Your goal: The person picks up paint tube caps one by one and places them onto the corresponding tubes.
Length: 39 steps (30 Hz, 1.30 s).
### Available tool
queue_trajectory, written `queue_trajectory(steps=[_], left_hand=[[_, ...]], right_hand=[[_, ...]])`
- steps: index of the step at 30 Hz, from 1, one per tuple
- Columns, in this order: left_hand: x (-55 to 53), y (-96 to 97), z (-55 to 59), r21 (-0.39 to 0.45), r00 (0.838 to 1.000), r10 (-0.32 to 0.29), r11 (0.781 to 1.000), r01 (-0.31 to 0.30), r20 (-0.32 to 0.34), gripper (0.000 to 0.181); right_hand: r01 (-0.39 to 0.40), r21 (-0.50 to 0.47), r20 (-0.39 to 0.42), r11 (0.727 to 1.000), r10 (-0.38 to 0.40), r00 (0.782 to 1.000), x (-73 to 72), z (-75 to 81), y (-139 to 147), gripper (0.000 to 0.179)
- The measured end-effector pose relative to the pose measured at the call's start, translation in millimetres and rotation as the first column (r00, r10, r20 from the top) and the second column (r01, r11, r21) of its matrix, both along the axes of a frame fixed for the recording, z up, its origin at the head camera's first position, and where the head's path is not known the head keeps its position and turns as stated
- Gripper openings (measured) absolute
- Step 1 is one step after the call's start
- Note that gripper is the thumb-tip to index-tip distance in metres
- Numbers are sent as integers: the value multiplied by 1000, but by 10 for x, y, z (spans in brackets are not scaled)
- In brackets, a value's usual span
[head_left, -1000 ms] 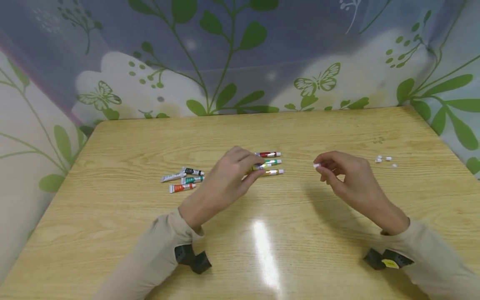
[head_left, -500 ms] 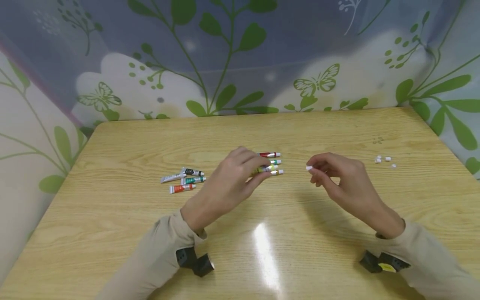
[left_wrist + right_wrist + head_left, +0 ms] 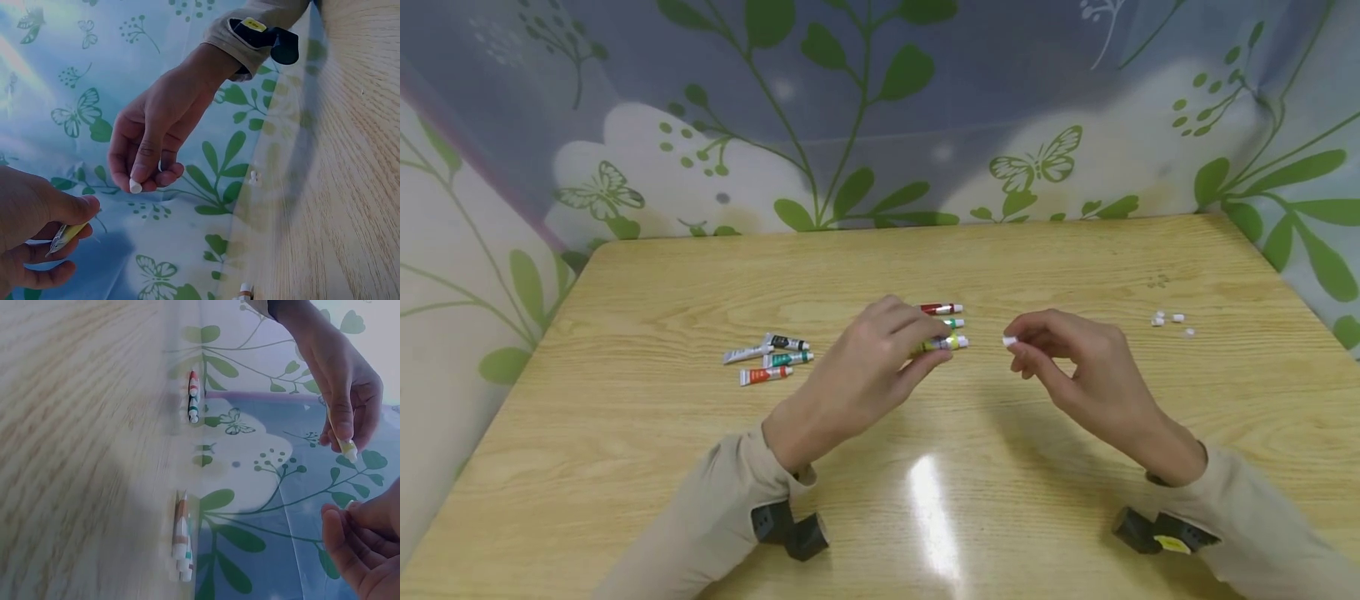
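My left hand (image 3: 880, 354) pinches a small yellow paint tube (image 3: 942, 342) between thumb and fingers, its narrow white tip pointing right. In the right wrist view that tube (image 3: 347, 447) is raised above the table and slants downward. Facing it across a short gap, my right hand (image 3: 1078, 358) holds a small white cap (image 3: 1009, 341) at its fingertips. The left wrist view shows the cap (image 3: 135, 186) apart from the yellow tube (image 3: 69, 236). Just beyond my left fingers lie a dark red tube (image 3: 942, 308) and a green tube (image 3: 955, 322), both partly covered by the hand.
To the left lie several more tubes: a black one (image 3: 787, 342), a silver one (image 3: 748, 355), a green one (image 3: 788, 359) and an orange-red one (image 3: 765, 376). Several loose white caps (image 3: 1178, 317) are scattered at the right. A patterned cloth (image 3: 880, 108) borders the wooden table (image 3: 1037, 258).
My right hand has moved left with the white cap, nearer the yellow tube. My left hand has shifted slightly right with the tube, narrowing the gap between them.
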<state>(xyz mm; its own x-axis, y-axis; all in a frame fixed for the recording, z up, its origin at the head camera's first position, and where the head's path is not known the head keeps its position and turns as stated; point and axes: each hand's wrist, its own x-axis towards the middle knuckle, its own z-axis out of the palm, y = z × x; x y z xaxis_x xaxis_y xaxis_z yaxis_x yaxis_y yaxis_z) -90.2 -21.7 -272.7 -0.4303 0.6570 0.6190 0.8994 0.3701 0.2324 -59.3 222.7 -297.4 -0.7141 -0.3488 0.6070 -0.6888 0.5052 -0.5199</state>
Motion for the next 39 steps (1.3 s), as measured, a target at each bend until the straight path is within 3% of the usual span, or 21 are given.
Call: queue_trajectory(steps=[7,12,18,26,39], left_hand=[[59,9,42,8,1000,-16,1000,16,-14,14],[99,19,71,18,999,-28,999,29,-35,14],[137,28,101,18,998,-37,999,38,-56,14],[170,37,117,17,996,-37,999,38,-79,12],[237,54,145,13,994,-45,999,46,-98,13]], right_hand=[[-42,-54,-2,998,42,999,50,46,-62,34],[-82,-116,6,990,83,997,78,60,-98,26],[-190,-246,-28,951,189,982,104,69,-152,15],[-265,-386,6,884,289,957,146,99,-206,13],[-291,-420,-1,860,320,947,200,112,-247,12]])
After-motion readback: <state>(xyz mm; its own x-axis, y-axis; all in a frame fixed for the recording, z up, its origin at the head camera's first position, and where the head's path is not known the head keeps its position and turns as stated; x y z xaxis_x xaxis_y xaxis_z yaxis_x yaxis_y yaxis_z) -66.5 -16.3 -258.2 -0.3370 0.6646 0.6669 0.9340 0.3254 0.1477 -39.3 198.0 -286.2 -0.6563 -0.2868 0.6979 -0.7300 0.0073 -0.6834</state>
